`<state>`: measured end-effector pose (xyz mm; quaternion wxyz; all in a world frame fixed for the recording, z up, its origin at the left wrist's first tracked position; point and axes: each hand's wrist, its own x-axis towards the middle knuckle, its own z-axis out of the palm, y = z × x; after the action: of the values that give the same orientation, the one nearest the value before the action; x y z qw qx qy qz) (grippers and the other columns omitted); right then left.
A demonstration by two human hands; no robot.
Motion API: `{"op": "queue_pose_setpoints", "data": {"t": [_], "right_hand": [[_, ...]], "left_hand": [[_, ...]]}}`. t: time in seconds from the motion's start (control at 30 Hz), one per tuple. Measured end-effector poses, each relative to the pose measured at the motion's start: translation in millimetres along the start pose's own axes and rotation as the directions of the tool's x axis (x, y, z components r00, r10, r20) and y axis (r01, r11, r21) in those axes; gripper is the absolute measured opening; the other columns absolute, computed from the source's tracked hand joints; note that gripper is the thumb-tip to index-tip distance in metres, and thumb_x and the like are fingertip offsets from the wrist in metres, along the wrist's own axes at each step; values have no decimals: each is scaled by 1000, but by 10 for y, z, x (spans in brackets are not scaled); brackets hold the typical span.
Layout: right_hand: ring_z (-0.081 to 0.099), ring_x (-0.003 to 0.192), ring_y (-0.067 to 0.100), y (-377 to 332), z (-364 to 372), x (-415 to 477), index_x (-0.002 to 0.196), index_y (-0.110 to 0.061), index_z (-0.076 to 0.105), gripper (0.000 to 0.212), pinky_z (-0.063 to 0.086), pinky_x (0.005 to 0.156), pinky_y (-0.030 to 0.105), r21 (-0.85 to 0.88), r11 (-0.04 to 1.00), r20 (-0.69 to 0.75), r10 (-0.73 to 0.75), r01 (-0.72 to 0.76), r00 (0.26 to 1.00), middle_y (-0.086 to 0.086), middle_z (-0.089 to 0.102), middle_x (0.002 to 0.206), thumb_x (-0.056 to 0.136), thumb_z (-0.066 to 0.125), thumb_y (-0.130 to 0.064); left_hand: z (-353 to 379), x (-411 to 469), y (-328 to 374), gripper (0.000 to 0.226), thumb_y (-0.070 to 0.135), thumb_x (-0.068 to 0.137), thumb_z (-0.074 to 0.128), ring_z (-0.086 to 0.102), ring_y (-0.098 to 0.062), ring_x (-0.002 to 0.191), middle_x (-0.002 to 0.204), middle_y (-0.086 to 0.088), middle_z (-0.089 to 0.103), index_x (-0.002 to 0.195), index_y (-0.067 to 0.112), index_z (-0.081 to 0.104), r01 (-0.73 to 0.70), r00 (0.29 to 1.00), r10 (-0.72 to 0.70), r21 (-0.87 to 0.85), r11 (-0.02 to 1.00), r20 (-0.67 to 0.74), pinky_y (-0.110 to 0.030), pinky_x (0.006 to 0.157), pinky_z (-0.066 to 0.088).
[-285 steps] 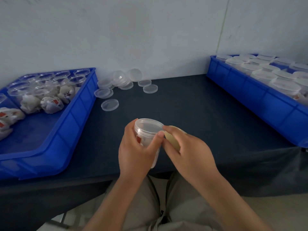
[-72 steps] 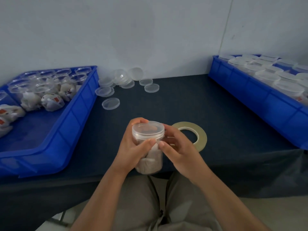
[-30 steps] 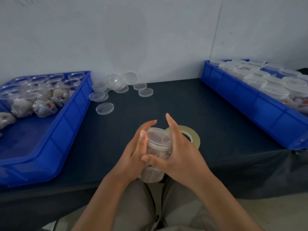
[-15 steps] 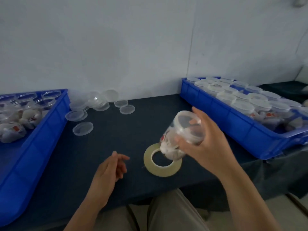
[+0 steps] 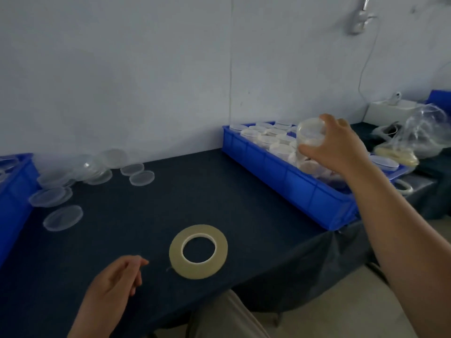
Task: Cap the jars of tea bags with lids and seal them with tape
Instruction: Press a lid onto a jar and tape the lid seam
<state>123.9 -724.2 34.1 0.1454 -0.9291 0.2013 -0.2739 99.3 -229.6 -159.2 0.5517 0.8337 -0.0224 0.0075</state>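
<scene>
Jar (image 5: 310, 134), clear plastic, capped, gripped by right hand (image 5: 338, 150) above blue plastic bin (image 5: 280, 178) of capped jars (image 5: 268, 139); left hand (image 5: 113, 284) loose, empty; more likely remain.

A packing workshop: blue bin (image 5: 280, 172) of capped jars (image 5: 280, 148), loose lids (image 5: 63, 217) on a bench (image 5: 219, 191).

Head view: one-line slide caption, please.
Right hand holds capped jar over the right blue bin; tape roll lies on the table.
</scene>
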Motion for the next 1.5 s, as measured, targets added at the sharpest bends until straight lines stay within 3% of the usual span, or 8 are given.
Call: {"op": "queue_pose_setpoints", "data": {"t": [0.27,0.4,0.5,0.77,0.97,1.17,1.3,1.5], "right_hand": [[61,113,37,473,-57,241,150,-20,45,102,54,85,46,-168,977,212,165,-130,963,16,57,140,66,76,-68],[61,119,34,606,149,247,158,-23,38,110,52,90,46,-101,981,307,190,-167,933,12,55,151,71,81,-73],[65,114,33,714,348,245,160,-23,34,116,55,92,47,-109,971,346,240,-215,907,12,53,152,72,67,-91],[35,152,41,891,714,334,166,-25,21,111,35,117,59,-98,937,495,337,-334,801,12,25,173,82,46,-95],[39,150,41,827,869,486,167,-28,16,108,38,117,60,-76,929,458,354,-361,815,10,26,173,85,49,-90],[28,156,46,704,1004,623,169,-26,-3,133,30,122,63,-58,898,459,412,-436,787,10,14,177,73,53,-99],[22,158,48,597,1112,700,168,-22,-11,130,24,125,63,-36,882,447,434,-469,782,12,8,178,80,52,-94],[23,159,43,469,1090,747,170,-21,3,120,26,125,60,-73,908,454,399,-414,796,10,7,178,85,46,-93]], "left_hand": [[38,-20,4,27,35,107,56,61,-11,62,78,-5,68,91,41,77,-15,1000,15,4,1000,3,-39,73,55],[37,-35,31,25,37,105,56,62,-9,62,79,-2,69,91,43,76,-8,1000,8,13,1000,15,-37,72,55],[27,-43,53,21,42,102,56,65,-11,70,81,2,70,95,45,76,10,1000,-10,20,1000,30,-40,75,56],[27,-54,74,21,40,104,57,66,-10,71,82,3,71,96,46,75,17,1000,-18,47,999,21,-40,76,57],[39,-68,117,20,41,103,58,67,-22,76,81,4,71,94,49,74,14,1000,-15,51,999,25,-39,75,56],[35,-79,126,23,38,103,59,65,-11,68,80,3,71,91,48,75,6,1000,-7,50,999,23,-41,75,55],[30,-65,123,26,34,104,59,64,-11,65,79,1,70,88,47,75,6,1000,-7,39,999,28,-41,75,54],[30,-47,107,27,32,105,59,63,-10,64,79,-1,70,89,47,76,2,999,-4,39,999,35,-39,73,53]]}}
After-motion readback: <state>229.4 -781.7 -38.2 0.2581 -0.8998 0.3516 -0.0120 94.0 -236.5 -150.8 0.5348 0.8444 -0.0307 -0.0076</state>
